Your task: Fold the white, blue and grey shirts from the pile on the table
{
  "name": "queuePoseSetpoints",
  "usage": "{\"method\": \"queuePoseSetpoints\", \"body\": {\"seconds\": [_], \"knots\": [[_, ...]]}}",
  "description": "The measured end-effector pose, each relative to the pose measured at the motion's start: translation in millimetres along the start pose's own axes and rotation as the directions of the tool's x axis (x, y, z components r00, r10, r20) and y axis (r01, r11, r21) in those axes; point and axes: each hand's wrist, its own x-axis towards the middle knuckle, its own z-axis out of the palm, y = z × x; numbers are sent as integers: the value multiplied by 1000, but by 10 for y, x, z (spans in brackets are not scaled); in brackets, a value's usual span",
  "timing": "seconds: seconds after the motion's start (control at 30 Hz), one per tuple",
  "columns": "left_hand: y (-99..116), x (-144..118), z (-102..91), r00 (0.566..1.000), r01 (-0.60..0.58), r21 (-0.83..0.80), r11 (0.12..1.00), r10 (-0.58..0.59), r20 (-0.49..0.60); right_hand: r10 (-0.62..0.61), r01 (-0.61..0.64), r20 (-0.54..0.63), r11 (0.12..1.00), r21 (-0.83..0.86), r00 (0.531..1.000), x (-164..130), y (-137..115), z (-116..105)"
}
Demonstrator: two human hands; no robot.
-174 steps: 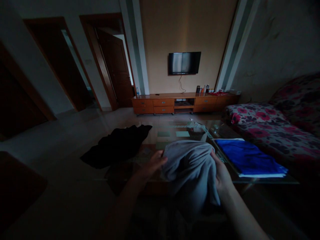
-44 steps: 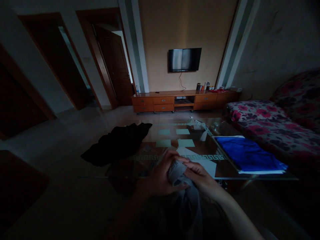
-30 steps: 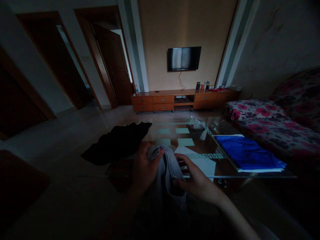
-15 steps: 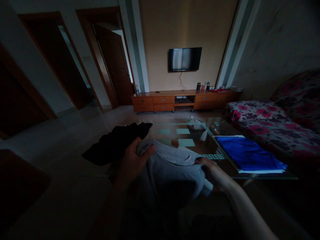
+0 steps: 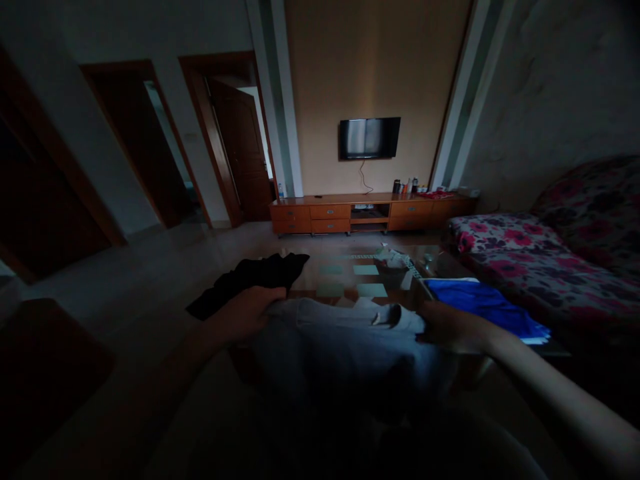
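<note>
Evidently soft, light and floppy, the grey garment (image 5: pixel 345 340) hangs spread above the glass table (image 5: pixel 350 280), left hand (image 5: pixel 245 313) and right hand (image 5: pixel 450 327) each gripping a top corner, the sensible hold.

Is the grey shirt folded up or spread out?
Spread out: the grey shirt stretches wide between the left hand and right hand.

The lower part of the grey garment (image 5: pixel 350 347) I hold sinks into shadow and can't be made out. My right forearm runs off the frame's edge. The small items on the TV cabinet (image 5: pixel 370 212) are too tiny to identify.
</note>
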Motion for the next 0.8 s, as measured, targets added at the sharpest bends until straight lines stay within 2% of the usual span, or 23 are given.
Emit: {"method": "queuePoseSetpoints", "body": {"seconds": [0.07, 0.13, 0.2, 0.27, 0.33, 0.4, 0.43, 0.47, 0.5, 0.53, 0.57, 0.63, 0.67, 0.7, 0.73, 0.77, 0.8], "knots": [[52, -68, -126, 991, 99, 157, 983, -84, -100, 56, -59, -29, 992, -108, 998, -82, -64, -199], [96, -147, -265, 962, 198, 257, 946, -138, -236, 64, -71, -47, 987, -146, 997, -193, -141, -431], [129, -240, -407, 910, 280, 311, 908, -149, -386, 11, -22, -82, 990, -142, 997, -331, -223, -657], [148, -337, -547, 847, 350, 345, 871, -136, -514, -39, 8, -179, 985, -170, 983, -486, -299, -844], [140, -424, -680, 785, 397, 341, 852, -123, -607, -35, -74, -392, 963, -260, 919, -638, -359, -984], [89, -485, -800, 719, 414, 289, 863, -116, -685, -18, -234, -605, 913, -334, 796, -767, -391, -1081], [47, -502, -850, 689, 404, 251, 880, -112, -716, -17, -300, -673, 887, -352, 739, -817, -392, -1118], [-4, -510, -890, 670, 381, 211, 900, -112, -734, -22, -338, -709, 869, -362, 705, -855, -382, -1149], [-58, -511, -919, 666, 351, 162, 923, -124, -736, -26, -343, -710, 863, -371, 704, -879, -361, -1176], [-111, -506, -936, 682, 323, 94, 942, -164, -713, -27, -323, -688, 869, -375, 725, -891, -334, -1200], [-155, -496, -941, 717, 305, 5, 952, -226, -659, -24, -285, -647, 885, -369, 762, -891, -302, -1224], [-199, -473, -929, 805, 305, -212, 928, -371, -464, 2, -177, -491, 934, -310, 871, -864, -252, -1270], [-194, -460, -918, 830, 316, -309, 897, -419, -369, 30, -144, -405, 956, -256, 914, -844, -243, -1292], [-171, -448, -909, 833, 313, -378, 871, -443, -331, 58, -137, -350, 969, -204, 935, -821, -250, -1312], [-134, -436, -907, 813, 287, -413, 864, -448, -373, 79, -150, -371, 974, -168, 925, -797, -275, -1327], [-90, -423, -912, 753, 241, -415, 878, -438, -490, 82, -174, -479, 973, -150, 874, -772, -314, -1334], [-44, -409, -925, 648, 194, -384, 903, -412, -640, 60, -199, -643, 969, -145, 763, -745, -363, -1330]]}}
